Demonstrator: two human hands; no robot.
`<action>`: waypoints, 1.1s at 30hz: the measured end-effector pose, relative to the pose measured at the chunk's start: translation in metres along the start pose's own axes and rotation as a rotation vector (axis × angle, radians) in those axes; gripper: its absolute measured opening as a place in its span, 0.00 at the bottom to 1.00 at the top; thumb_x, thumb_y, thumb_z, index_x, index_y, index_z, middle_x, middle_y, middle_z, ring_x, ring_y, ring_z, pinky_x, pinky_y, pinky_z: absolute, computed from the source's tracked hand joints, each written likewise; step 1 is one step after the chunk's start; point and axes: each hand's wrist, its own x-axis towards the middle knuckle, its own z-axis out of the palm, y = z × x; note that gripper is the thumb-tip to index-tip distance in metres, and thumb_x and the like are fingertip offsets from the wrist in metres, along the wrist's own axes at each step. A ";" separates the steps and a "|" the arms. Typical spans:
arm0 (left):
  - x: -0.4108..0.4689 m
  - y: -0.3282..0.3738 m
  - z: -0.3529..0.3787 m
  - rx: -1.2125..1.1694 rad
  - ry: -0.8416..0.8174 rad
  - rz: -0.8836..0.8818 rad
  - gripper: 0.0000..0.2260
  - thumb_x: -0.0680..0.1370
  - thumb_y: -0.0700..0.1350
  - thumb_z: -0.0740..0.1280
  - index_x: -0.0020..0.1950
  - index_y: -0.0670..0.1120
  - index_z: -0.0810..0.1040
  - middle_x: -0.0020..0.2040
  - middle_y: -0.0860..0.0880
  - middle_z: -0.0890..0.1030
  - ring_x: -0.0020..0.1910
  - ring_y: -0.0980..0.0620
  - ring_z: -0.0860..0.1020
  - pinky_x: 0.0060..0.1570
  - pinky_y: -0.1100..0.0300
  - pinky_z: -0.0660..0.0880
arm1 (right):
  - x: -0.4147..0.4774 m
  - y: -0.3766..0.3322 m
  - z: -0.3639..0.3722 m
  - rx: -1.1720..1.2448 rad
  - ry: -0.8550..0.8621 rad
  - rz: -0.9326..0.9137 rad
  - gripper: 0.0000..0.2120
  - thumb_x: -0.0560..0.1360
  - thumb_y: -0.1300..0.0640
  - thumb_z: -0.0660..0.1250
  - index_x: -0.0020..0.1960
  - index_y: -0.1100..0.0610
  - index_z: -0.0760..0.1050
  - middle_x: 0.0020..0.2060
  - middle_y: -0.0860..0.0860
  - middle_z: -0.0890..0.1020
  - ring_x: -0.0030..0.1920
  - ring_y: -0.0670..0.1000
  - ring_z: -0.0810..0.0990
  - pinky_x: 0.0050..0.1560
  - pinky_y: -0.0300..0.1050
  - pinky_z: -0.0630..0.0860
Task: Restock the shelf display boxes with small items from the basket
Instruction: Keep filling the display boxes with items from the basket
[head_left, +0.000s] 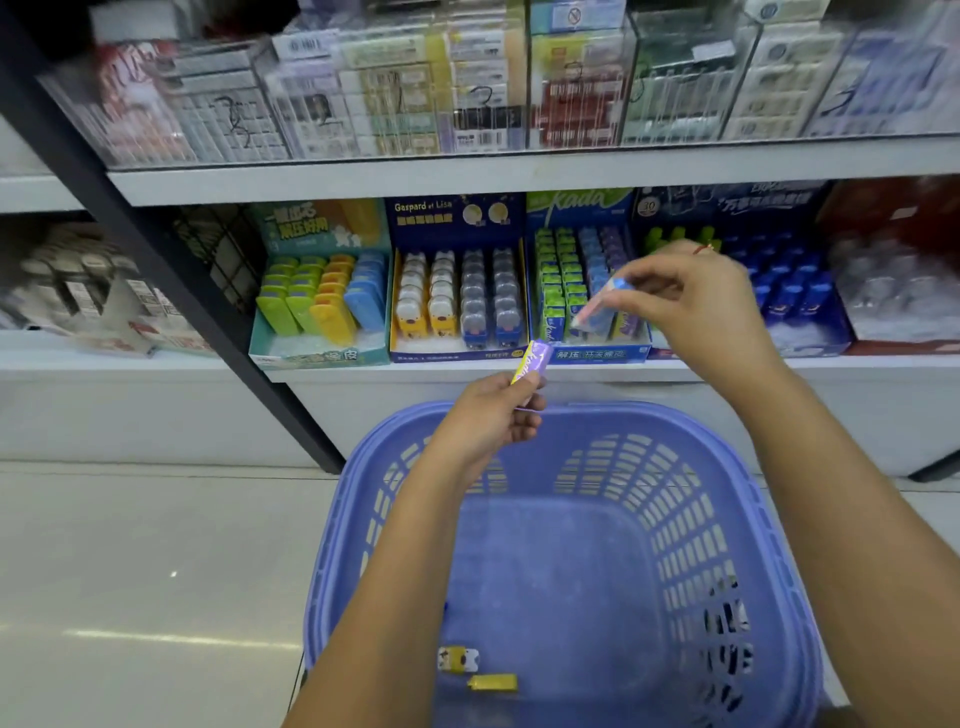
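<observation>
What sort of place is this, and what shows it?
Probably a stationery shop: shelves hold printed display boxes of small packaged items, and a purple shopping basket stands below them.

Shelving unit, white: upper shelf (519, 179) and lower shelf (441, 371), flat front edges, running across the view. Base panel (883, 415), white, plain, from the lower shelf down to the floor. Upright post (156, 249), dark, slanted in the wide-angle view, dividing this bay from a left-hand bay (36, 193). Wire grid (223, 254), black, just right of the post. Floor (156, 545), pale, glossy, bearing a bright light streak (171, 638).
</observation>
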 end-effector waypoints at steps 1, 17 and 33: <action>-0.001 0.002 0.001 0.002 0.008 0.015 0.07 0.81 0.45 0.61 0.48 0.45 0.77 0.37 0.49 0.77 0.29 0.57 0.74 0.30 0.68 0.74 | 0.003 0.001 -0.005 -0.125 0.021 -0.041 0.06 0.69 0.56 0.74 0.46 0.54 0.82 0.38 0.49 0.78 0.33 0.46 0.78 0.37 0.32 0.75; 0.004 0.010 0.007 0.032 0.055 0.105 0.05 0.80 0.43 0.63 0.50 0.46 0.79 0.43 0.50 0.77 0.39 0.55 0.76 0.37 0.67 0.76 | 0.020 0.039 0.022 -0.329 -0.076 -0.047 0.11 0.65 0.58 0.77 0.46 0.61 0.83 0.41 0.55 0.81 0.37 0.49 0.76 0.42 0.41 0.72; -0.004 0.015 0.013 0.127 0.062 0.318 0.10 0.77 0.36 0.66 0.56 0.45 0.79 0.45 0.47 0.81 0.40 0.56 0.82 0.41 0.66 0.77 | -0.005 -0.008 0.026 0.288 -0.341 0.136 0.04 0.71 0.58 0.72 0.46 0.53 0.80 0.38 0.53 0.83 0.37 0.55 0.82 0.43 0.47 0.81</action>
